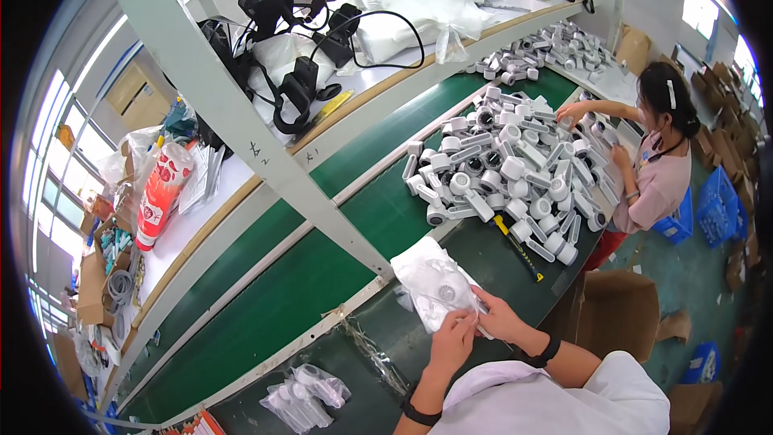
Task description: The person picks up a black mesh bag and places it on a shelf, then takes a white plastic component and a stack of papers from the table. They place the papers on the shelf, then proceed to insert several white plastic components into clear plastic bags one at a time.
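Observation:
In front of me, a clear plastic bag (463,300) lies on a stack of white plastic bags (415,262). A white device with a round grille, like a small handheld fan (445,293), shows through the film. My left hand (452,341) is closed, fingers pinching the bag's near edge. Beside it, my right hand (501,319) grips the bag's right side, thumb and fingers together. Just beyond, a large heap of white and grey handheld fans (515,153) covers the bench. Several bagged fans (304,396) lie at the near left.
A yellow-and-black tool (518,248) lies by the heap. A metal shelf post (266,137) slants down close to my hands' left. Across the heap, a co-worker (656,153) reaches into it. An open cardboard box (616,314) stands at my right. A green conveyor belt (298,282) runs behind.

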